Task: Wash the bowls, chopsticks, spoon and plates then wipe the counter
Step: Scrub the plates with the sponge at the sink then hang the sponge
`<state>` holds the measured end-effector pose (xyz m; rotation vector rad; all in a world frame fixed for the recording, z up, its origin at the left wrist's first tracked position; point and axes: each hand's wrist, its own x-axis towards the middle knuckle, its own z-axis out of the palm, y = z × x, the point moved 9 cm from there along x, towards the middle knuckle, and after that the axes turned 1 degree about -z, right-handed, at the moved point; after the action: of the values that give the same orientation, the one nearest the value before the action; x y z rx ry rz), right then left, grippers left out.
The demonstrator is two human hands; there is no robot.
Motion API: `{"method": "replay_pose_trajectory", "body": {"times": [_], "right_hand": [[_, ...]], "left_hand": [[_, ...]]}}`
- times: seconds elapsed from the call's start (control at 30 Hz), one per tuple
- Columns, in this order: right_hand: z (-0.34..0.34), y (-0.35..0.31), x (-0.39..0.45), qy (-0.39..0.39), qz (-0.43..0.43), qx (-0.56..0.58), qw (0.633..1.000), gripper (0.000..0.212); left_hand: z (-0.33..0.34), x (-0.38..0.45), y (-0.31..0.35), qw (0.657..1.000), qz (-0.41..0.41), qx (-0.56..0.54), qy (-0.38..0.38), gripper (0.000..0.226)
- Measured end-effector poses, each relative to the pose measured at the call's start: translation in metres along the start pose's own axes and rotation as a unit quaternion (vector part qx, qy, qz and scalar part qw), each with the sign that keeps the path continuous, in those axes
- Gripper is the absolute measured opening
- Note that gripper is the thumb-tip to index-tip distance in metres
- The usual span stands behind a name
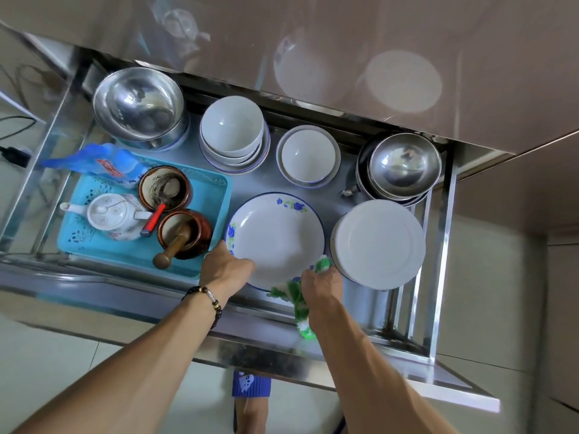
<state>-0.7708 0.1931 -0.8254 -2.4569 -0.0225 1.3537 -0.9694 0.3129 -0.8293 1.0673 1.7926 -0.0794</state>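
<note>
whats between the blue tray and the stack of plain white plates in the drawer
In the head view, the flowered plate lies between the blue tray and the white plate stack. The left hand and right hand hold it.

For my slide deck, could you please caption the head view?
Both hands set a blue-flowered plate into a pulled-out dish drawer, the right also holding a green cloth.

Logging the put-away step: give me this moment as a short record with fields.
setting: pulled-out steel drawer holding dishes
left hand: grips the near-left rim of the blue-flowered plate
right hand: holds a green and white cloth at the plate's near-right rim
right of plate: stack of plain white plates
behind: stacked white bowls, steel bowls
left: blue tray with teapot and brown jars
</note>
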Motion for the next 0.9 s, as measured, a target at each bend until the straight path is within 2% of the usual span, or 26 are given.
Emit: {"method": "replay_pose_trajectory", "body": {"times": [0.07,0.2,0.27,0.33,0.43,0.5,0.57,0.6,0.67,0.73,0.8,0.83,0.9], "right_hand": [[-0.002,-0.001,-0.004,-0.003,-0.005,-0.024,1.0,0.03],[-0.018,0.002,-0.018,0.025,-0.018,-0.045,0.999,0.031],[-0.023,0.004,-0.032,0.034,-0.049,-0.027,0.998,0.025],[-0.025,0.002,-0.05,-0.008,-0.093,0.042,0.995,0.017],[-0.045,-0.007,-0.081,-0.099,-0.103,0.211,0.967,0.01],[-0.073,-0.019,-0.102,-0.12,-0.097,0.284,0.946,0.015],[-0.098,-0.032,-0.123,-0.159,-0.078,0.36,0.916,0.022],[-0.112,-0.039,-0.134,-0.174,-0.066,0.394,0.9,0.023],[-0.152,-0.057,-0.158,-0.189,-0.067,0.445,0.873,0.035],[-0.194,-0.076,-0.181,-0.192,-0.109,0.467,0.857,0.048],[-0.246,-0.086,-0.198,-0.157,-0.168,0.427,0.875,0.033],[-0.272,-0.09,-0.208,-0.136,-0.2,0.401,0.883,0.029],[-0.326,-0.096,-0.231,-0.1,-0.253,0.345,0.898,0.04]], "left_hand": [[0.002,0.0,-0.004,1.0,-0.009,-0.006,-0.008,0.036],[0.004,-0.006,-0.004,0.998,-0.024,-0.026,-0.048,0.047],[0.003,-0.012,-0.006,0.997,-0.03,-0.018,-0.066,0.034],[-0.004,-0.024,-0.001,0.998,-0.014,0.016,-0.067,0.027],[-0.008,-0.068,0.033,0.989,0.085,0.092,-0.074,0.047],[0.005,-0.113,0.057,0.971,0.15,0.095,-0.161,0.064],[0.023,-0.167,0.078,0.942,0.184,0.09,-0.266,0.071],[0.028,-0.191,0.089,0.93,0.199,0.088,-0.295,0.071],[0.034,-0.232,0.121,0.925,0.22,0.053,-0.305,0.055],[0.039,-0.26,0.151,0.927,0.223,0.014,-0.302,0.027],[0.045,-0.29,0.183,0.925,0.217,-0.006,-0.313,0.014],[0.046,-0.304,0.197,0.925,0.211,-0.022,-0.317,0.02],[0.046,-0.345,0.231,0.925,0.201,-0.059,-0.316,0.021]]}}
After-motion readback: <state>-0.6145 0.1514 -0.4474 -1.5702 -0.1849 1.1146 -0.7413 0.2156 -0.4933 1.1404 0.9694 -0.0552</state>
